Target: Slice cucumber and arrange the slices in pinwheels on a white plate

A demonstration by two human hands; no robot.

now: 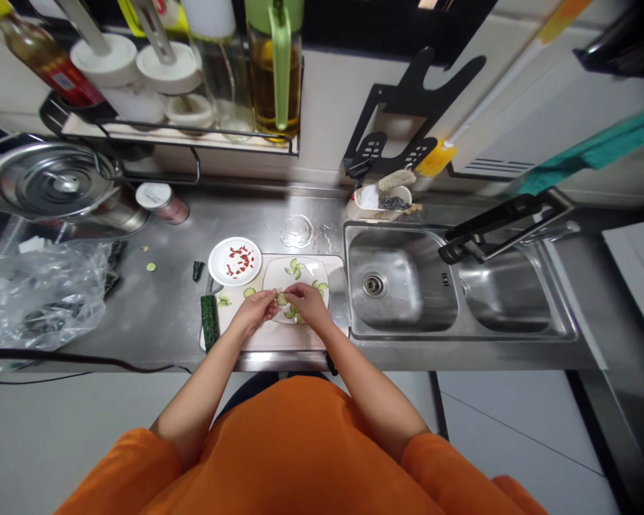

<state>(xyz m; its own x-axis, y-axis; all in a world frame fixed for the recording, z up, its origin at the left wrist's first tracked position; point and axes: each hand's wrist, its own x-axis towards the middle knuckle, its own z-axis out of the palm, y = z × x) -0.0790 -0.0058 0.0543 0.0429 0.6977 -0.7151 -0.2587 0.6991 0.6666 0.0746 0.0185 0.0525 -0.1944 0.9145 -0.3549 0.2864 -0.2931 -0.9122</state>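
My left hand [255, 312] and my right hand [307, 303] meet over a white squarish plate [271, 275], fingers pinched together. Between their fingertips is a thin, pale green cucumber slice [282, 299]. Cut cucumber slices [295, 268] lie on that plate in curved, pinwheel-like clusters; my hands partly cover it. Beneath the plate is a light cutting board [262, 340]. A length of dark green cucumber [209, 322] rests along the board's left edge, left of my left hand. Behind it, a round white plate [220, 274] holds small red pieces [240, 261].
To the right is a double steel sink [408, 286] with a faucet [494, 229]. A cucumber end [198, 270], a plastic bag [59, 286], a jar [164, 202] and a lidded pot [64, 182] stand left. A dark handle [331, 363] juts over the counter's front edge.
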